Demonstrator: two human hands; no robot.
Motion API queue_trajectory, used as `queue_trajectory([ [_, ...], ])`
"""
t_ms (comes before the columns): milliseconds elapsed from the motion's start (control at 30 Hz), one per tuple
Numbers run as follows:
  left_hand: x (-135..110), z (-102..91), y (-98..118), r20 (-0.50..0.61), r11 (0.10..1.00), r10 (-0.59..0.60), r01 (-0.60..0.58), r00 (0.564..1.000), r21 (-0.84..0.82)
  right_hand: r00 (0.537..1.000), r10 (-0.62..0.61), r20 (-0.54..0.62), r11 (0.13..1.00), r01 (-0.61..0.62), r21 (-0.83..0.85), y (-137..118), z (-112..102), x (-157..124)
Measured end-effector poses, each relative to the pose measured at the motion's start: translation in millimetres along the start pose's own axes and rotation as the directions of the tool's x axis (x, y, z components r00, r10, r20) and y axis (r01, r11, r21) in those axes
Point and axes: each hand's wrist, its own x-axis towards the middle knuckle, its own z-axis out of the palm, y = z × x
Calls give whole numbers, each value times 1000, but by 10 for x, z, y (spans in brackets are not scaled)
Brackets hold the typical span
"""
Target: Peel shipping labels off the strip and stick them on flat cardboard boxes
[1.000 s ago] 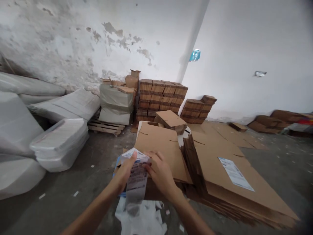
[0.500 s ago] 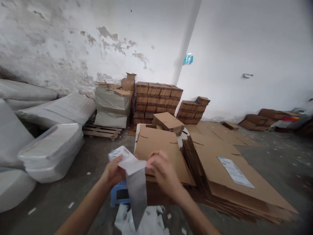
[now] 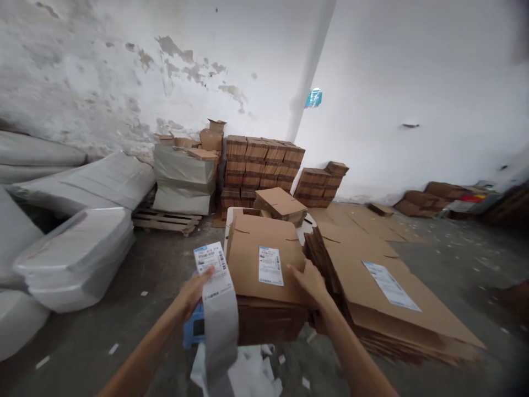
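Observation:
My left hand [image 3: 196, 292] pinches a strip of shipping labels [image 3: 221, 311]. A printed label tops the strip, and its long blank tail hangs toward the floor. My right hand [image 3: 311, 284] is at the right edge of the top flattened cardboard box [image 3: 250, 240], its thumb lying on the upper face; the other fingers are partly hidden at the edge. A white printed label [image 3: 270, 266] lies on that box, left of my right hand. Beside it on the right, a stack of larger flattened boxes [image 3: 355, 256] bears another label [image 3: 391, 286].
A blue plastic stool [image 3: 193, 330] stands below my left hand, near a heap of discarded white paper [image 3: 254, 375]. Smaller flat cartons [image 3: 281, 201] lie behind the box. Wrapped white bundles [image 3: 74, 248], a wooden pallet [image 3: 165, 219] and bundled cardboard [image 3: 264, 165] stand further back.
A label now lies on the top box. My right hand has left the label strip and moved right to the box's edge. The strip in my left hand now shows a printed label face up.

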Motion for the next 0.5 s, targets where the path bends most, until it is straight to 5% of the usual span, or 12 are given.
queue_trajectory([
  [167,-36,-3,134,4,995,-4,4,1000,-100,979,-17,-203,985,51,163,-19,-313,109],
  [300,-222,208,295,160,970,50,-10,986,-241,912,19,-409,944,118,307,41,-911,353],
  [400,-252,299,330,191,988,68,-39,979,-150,869,119,-480,954,33,297,461,-1608,615],
  [500,-136,156,229,-25,988,153,-152,988,37,819,166,-550,975,-51,218,1106,-2220,780],
])
